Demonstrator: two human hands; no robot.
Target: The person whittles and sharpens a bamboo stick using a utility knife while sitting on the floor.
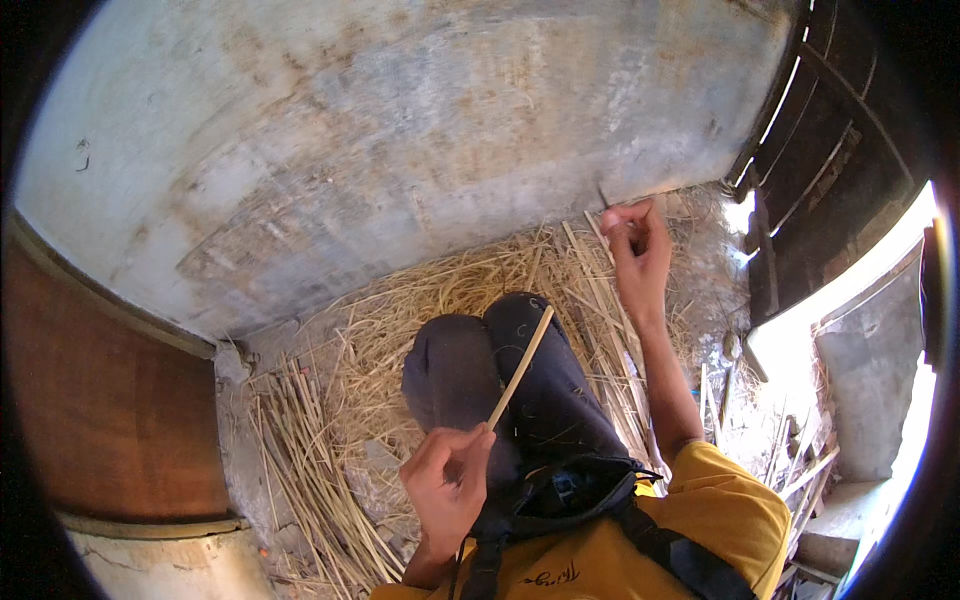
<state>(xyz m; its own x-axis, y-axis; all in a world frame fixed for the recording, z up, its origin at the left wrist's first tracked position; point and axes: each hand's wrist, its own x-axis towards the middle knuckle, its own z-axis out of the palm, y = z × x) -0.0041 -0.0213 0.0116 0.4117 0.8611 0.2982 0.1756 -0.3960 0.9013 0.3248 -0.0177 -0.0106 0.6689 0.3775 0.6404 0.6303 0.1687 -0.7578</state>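
Note:
My left hand (447, 480) is closed in a pinch round the lower end of a pale bamboo strip (522, 365). The strip slants up and to the right over my dark-trousered knees. Farther off, near the foot of the wall, my right hand (640, 250) is closed, thumb against fingers. A thin dark piece (603, 195) pokes out by its thumb; its kind is too small to tell. Loose straw-coloured shavings (465, 275) cover the floor round my knees.
A stained grey wall (430, 130) rises ahead. Long split strips (320, 480) lie in a bundle at the left, others (600, 310) right of my knees. A brown wooden panel (115, 400) is at the far left, dark slatted boards (840, 150) at the right.

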